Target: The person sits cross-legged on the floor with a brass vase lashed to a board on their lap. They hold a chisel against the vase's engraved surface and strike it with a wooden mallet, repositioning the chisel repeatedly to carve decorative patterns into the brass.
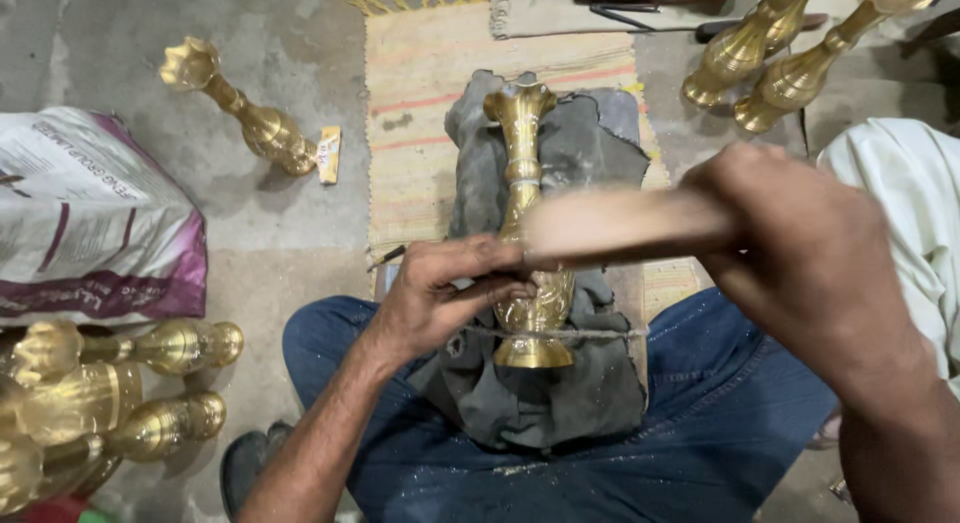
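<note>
A tall brass vase lies on a dark grey cloft pad between my knees, its flared mouth pointing away from me. A cord runs across its base. My left hand rests on the vase's belly, pinching a thin dark tool against the metal. My right hand grips a wooden mallet, blurred with motion, just above the vase and the tool.
A striped woven mat lies under the pad on the concrete floor. One brass vase lies at the far left, two more at the top right, several at the lower left. A printed sack sits left.
</note>
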